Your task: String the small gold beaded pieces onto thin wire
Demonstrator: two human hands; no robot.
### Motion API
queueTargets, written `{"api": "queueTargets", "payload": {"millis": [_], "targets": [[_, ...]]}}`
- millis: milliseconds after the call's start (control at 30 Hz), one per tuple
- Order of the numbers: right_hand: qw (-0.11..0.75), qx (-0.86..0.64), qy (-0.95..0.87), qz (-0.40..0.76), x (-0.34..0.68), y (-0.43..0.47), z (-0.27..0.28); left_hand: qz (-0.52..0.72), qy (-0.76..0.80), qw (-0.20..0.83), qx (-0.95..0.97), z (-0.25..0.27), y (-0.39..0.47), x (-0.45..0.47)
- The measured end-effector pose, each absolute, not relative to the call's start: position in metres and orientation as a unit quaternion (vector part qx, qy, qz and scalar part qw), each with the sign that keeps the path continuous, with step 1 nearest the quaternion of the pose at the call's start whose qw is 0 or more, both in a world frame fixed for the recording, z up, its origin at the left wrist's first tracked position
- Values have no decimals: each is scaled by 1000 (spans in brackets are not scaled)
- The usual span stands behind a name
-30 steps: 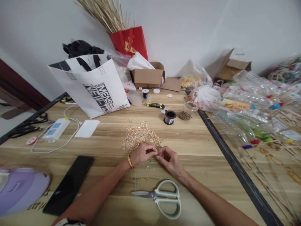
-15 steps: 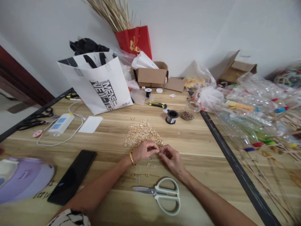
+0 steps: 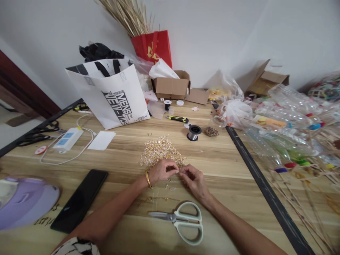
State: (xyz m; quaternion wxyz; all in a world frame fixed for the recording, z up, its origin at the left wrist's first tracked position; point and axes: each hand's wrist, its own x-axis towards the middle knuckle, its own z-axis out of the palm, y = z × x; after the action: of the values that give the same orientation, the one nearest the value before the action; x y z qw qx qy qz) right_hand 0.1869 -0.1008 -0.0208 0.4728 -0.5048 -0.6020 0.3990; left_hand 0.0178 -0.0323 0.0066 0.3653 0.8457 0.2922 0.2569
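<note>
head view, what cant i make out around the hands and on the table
- Head view: whatever the left hand and right hand may pinch; too small, and the hands cover it.
- Head view: the glittering pile, its near edge hidden by the left hand; single pieces too small.
- Head view: inside the white bag, hidden by its front wall.
- Head view: the purple object, cut off by the picture's left edge.

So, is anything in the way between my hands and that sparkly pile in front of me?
Nothing visible. The left hand overlaps the near edge of the sparkly pile in view, and the right hand is just off its near right corner. The scissors lie nearer you, not between.
</note>
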Motion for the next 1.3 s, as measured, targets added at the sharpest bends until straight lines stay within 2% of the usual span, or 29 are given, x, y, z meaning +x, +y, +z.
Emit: {"api": "queueTargets", "payload": {"millis": [367,667,1300], "targets": [[465,-518,-609,380,187,-102,-21,250,283,329,865,7,-32,18],[462,-504,-656,319,188,-101,-16,242,281,282,885,12,-36,18],[445,-517,-662,310,187,-101,-16,230,265,291,890,10,-30,15]]}}
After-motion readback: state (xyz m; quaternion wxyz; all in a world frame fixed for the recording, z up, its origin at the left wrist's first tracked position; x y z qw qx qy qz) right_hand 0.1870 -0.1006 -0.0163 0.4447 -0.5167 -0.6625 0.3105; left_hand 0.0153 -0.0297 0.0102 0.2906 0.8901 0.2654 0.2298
